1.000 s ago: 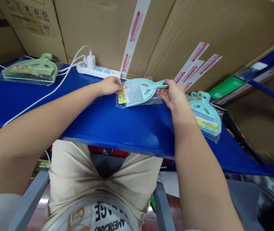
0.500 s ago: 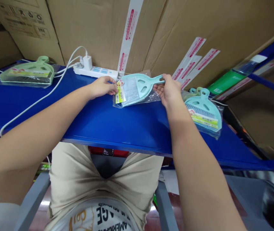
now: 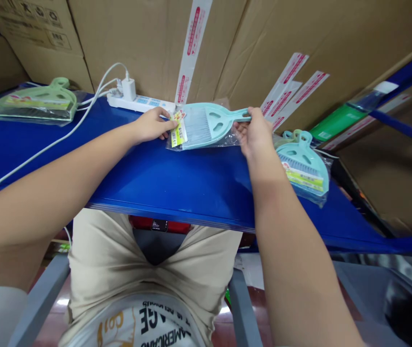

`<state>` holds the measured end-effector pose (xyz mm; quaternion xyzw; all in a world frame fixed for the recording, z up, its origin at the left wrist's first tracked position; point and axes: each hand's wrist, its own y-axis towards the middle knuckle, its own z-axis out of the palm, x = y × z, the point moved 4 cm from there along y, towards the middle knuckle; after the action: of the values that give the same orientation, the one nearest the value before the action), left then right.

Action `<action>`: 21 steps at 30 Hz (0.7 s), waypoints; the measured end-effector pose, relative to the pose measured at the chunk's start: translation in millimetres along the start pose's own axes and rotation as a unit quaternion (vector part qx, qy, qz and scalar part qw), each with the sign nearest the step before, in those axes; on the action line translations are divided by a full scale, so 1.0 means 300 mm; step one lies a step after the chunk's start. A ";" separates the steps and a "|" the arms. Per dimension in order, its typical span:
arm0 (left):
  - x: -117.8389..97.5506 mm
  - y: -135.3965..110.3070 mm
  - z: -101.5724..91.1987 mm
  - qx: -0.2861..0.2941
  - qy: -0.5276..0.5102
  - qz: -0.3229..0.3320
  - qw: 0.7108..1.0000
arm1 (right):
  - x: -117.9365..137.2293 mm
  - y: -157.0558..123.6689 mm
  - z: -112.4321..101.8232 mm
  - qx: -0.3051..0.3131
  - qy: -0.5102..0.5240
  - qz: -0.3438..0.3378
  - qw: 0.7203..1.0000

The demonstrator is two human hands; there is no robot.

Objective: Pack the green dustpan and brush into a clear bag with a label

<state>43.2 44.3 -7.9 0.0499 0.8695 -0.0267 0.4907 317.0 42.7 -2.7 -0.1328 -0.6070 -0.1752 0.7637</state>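
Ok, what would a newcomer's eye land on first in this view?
Probably the pale blue dustpan set at the table's back middle, left hand at its label end, right hand on its handle. Next, the bagged pale green dustpan at far left and the blue-topped bagged group at right. Behind stands cardboard with red-and-white tape.

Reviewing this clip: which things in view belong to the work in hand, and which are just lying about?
In hand:
- bagged light-blue dustpan-and-brush set, with the right hand at its handle and the left hand at its label end

Apparently lying about, untouched:
- similar bagged light-blue set, possibly related
- bagged green set, likewise
- power strip
- green-and-clear bottle
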 end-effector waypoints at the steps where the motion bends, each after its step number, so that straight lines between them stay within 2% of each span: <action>1: 0.002 0.001 0.001 0.000 -0.009 -0.001 1.000 | -0.002 -0.002 0.002 0.001 0.001 0.000 1.000; 13: 0.011 -0.003 0.003 -0.005 -0.141 -0.025 0.990 | -0.038 -0.014 0.004 -0.016 0.027 0.001 0.999; 21: 0.022 0.003 -0.011 -0.014 -0.119 -0.018 0.993 | -0.075 0.014 -0.030 -0.037 0.001 0.018 0.999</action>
<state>36.9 45.8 -11.9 0.0238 0.8057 -0.0289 0.5911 322.2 45.1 -26.7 -0.1719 -0.5967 -0.1836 0.7620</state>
